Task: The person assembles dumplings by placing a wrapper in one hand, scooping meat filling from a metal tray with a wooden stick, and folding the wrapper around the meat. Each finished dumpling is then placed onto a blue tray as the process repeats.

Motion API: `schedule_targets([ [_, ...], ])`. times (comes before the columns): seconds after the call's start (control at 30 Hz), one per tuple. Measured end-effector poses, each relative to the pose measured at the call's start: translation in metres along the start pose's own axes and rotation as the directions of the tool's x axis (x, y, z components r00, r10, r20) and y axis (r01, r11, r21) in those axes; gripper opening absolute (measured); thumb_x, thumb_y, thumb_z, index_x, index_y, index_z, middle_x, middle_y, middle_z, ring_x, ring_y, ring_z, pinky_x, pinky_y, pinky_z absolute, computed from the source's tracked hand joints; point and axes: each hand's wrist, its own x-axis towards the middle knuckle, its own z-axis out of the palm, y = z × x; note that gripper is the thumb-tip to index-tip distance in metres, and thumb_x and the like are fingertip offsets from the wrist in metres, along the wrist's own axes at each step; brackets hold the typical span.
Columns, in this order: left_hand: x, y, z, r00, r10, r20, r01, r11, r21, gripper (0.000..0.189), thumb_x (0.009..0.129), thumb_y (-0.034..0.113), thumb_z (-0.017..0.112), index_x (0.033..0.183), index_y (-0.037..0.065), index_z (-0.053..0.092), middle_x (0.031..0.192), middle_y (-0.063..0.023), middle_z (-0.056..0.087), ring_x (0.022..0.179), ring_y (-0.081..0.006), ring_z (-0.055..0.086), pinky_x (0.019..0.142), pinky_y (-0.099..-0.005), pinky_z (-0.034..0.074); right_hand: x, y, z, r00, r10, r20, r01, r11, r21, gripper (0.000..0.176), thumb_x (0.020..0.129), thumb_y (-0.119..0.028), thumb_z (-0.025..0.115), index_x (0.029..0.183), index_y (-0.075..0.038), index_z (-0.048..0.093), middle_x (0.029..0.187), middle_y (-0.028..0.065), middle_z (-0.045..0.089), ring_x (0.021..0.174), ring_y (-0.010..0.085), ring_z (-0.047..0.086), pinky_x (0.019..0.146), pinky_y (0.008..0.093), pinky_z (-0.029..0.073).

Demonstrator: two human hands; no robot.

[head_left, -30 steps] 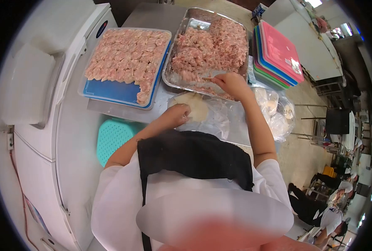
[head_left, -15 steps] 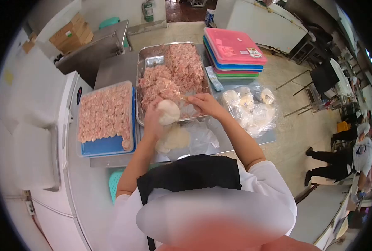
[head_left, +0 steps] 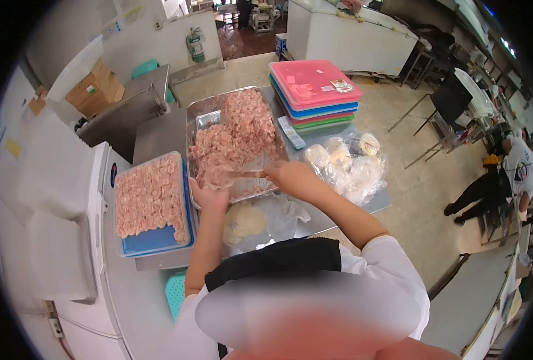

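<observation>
My left hand [head_left: 209, 193] holds a round dough wrapper [head_left: 220, 178] with pink minced meat on it, over the front edge of the metal tray [head_left: 190, 114]. My right hand [head_left: 293, 179] grips a flat wooden spatula [head_left: 248, 174], whose far end touches the meat on the wrapper. A large heap of minced meat [head_left: 248, 114] fills much of the tray. More wrappers [head_left: 245, 221] lie on plastic just in front of it. To the left, rows of meat-filled dumplings [head_left: 148, 198] stand in a blue-bottomed tray [head_left: 152, 241].
Stacked lidded containers [head_left: 317, 84] stand behind a clear bag of round white wrappers [head_left: 356, 168] at the right. A cardboard box [head_left: 95, 90] is at the back left, a turquoise basket [head_left: 175, 294] below the table edge. Another person [head_left: 518, 171] stands far right.
The spatula has moved left onto the wrapper, which now carries meat. My left hand has turned palm up beneath it. The camera view has shifted, so the table sits lower in the picture.
</observation>
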Motion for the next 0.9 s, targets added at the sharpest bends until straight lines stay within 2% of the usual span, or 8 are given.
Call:
schedule_targets([
  [0.23,-0.017,0.003,0.019,0.997,-0.057,0.051,0.053,0.995,0.08,0.079,0.087,0.067,0.041,0.132,0.002,0.045,0.132,-0.018,0.049,0.121,-0.0367,0.045,0.104,-0.0559,0.034,0.009,-0.012,-0.038,0.977,-0.043,0.208,0.095,0.965,-0.246,0.022,0.092,-0.026,0.053,0.11,-0.014,0.06,0.086,0.0128,0.06,0.076,0.0352,0.064,0.062,0.0457,0.051],
  [0.33,-0.017,0.008,0.021,0.999,-0.001,0.033,-0.002,0.996,0.091,0.072,0.089,0.058,0.047,0.134,0.003,0.043,0.139,-0.0197,0.044,0.13,-0.038,0.04,0.108,-0.0554,0.03,0.009,-0.024,-0.027,0.984,-0.17,-0.051,0.167,0.984,-0.056,0.022,0.093,-0.026,0.052,0.106,-0.011,0.061,0.087,0.0141,0.059,0.078,0.0349,0.064,0.062,0.0461,0.051],
  [0.5,-0.007,0.023,0.011,0.983,-0.08,0.167,0.095,0.992,-0.08,0.057,0.086,0.04,0.062,0.126,0.002,0.048,0.125,-0.0124,0.054,0.119,-0.0325,0.049,0.1,-0.0516,0.042,0.021,0.002,-0.022,0.98,-0.197,-0.002,0.192,0.952,0.239,0.026,0.095,-0.026,0.051,0.108,-0.006,0.061,0.09,0.0183,0.063,0.082,0.0368,0.063,0.072,0.0462,0.05],
  [0.6,-0.016,0.024,0.018,0.895,0.022,0.446,-0.171,0.939,0.298,0.058,0.082,0.02,0.064,0.132,0.001,0.041,0.134,-0.0194,0.048,0.128,-0.0359,0.043,0.106,-0.0516,0.038,0.021,0.016,-0.028,0.985,-0.159,-0.061,0.17,0.889,0.426,0.028,0.096,-0.027,0.05,0.107,-0.003,0.06,0.091,0.0201,0.063,0.085,0.0392,0.061,0.076,0.0461,0.048],
  [0.67,-0.041,0.021,0.036,0.863,0.093,0.496,-0.413,0.694,0.589,0.071,0.076,0.008,0.068,0.139,0.002,0.035,0.139,-0.0154,0.044,0.129,-0.0307,0.043,0.107,-0.0441,0.038,0.02,0.022,-0.038,0.99,-0.139,0.002,0.119,0.858,0.499,0.029,0.096,-0.027,0.049,0.106,-0.003,0.06,0.092,0.0208,0.064,0.088,0.0403,0.061,0.078,0.0458,0.047],
  [0.73,-0.05,0.019,0.05,0.728,0.101,0.678,-0.686,0.114,0.719,0.078,0.073,0.008,0.072,0.142,0.003,0.033,0.142,-0.0135,0.041,0.129,-0.0263,0.043,0.105,-0.0397,0.04,0.017,0.024,-0.055,0.978,-0.17,0.119,0.079,0.836,0.543,0.03,0.096,-0.028,0.05,0.105,-0.003,0.062,0.093,0.0212,0.064,0.089,0.0405,0.061,0.078,0.0452,0.047],
  [0.83,-0.047,0.019,0.054,0.64,0.013,0.769,-0.758,-0.159,0.633,0.071,0.069,0.009,0.078,0.132,0.002,0.047,0.139,-0.0126,0.047,0.127,-0.0174,0.045,0.1,-0.0302,0.041,0.014,0.03,-0.074,0.953,-0.263,0.151,0.144,0.831,0.537,0.031,0.096,-0.03,0.05,0.105,-0.004,0.064,0.094,0.0209,0.065,0.089,0.0397,0.061,0.078,0.045,0.048],
  [0.9,-0.038,0.027,0.049,0.774,-0.147,0.615,-0.632,-0.143,0.761,0.059,0.068,0.011,0.079,0.122,0.002,0.055,0.125,-0.0113,0.057,0.116,-0.0173,0.053,0.095,-0.031,0.044,0.013,0.031,-0.066,0.953,-0.278,0.122,0.182,0.843,0.506,0.031,0.096,-0.031,0.051,0.107,-0.006,0.065,0.094,0.0203,0.066,0.089,0.0384,0.062,0.078,0.0451,0.048],
])
